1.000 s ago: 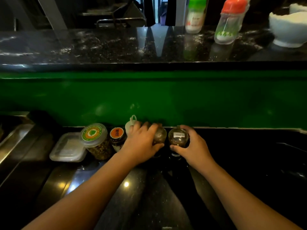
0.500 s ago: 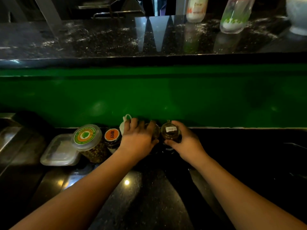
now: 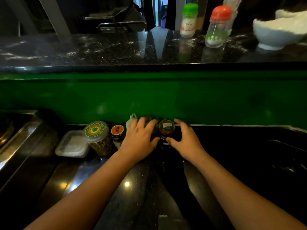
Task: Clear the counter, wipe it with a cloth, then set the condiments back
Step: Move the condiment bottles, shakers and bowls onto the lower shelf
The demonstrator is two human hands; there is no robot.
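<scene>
A row of condiments stands on the black counter (image 3: 132, 188) against the green wall. From the left there is a tall jar with a green-and-orange lid (image 3: 96, 131), a small jar with an orange lid (image 3: 117, 131) and a white container (image 3: 130, 121). My left hand (image 3: 141, 140) covers a small dark jar (image 3: 153, 126) from above, fingers over its top and thumb at its side. The labelled jar of brown paste (image 3: 166, 129) stands just right of it. My right hand (image 3: 186, 140) is spread around that jar, with its fingers loosened off the glass.
A clear lidded plastic box (image 3: 71, 145) lies at the row's left end, beside a steel sink edge (image 3: 20, 135). On the upper ledge stand a green-capped bottle (image 3: 189, 20), a red-capped bottle (image 3: 217, 27) and a white bowl (image 3: 279, 30).
My right hand has loosened from the labelled jar, which now stands against the wall. Both jars were pushed slightly back. My left hand stays over its jar.
</scene>
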